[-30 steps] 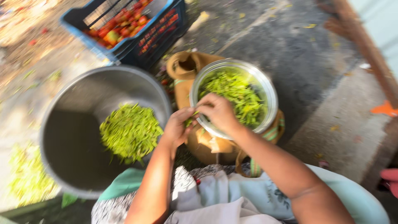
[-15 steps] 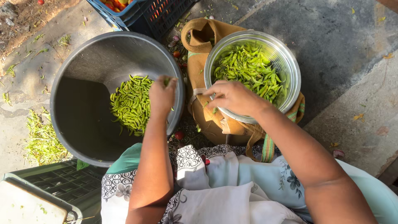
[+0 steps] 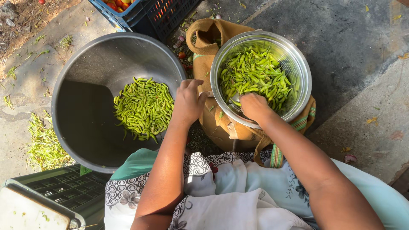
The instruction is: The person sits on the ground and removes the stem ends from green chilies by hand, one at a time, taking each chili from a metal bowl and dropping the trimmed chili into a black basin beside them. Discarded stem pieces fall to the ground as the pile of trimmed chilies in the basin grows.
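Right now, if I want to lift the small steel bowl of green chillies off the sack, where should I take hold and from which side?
Probably the rolled rim of the steel bowl, on its far right side. That arc is bare, while the right hand covers the near edge and the brown sack crowds the left. The bowl looks tipped toward the person, so a second hold opposite would steady the green chillies.

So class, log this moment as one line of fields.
left hand: over large basin rim, by chillies | right hand: in steel bowl of green chillies | bowl on tan bag
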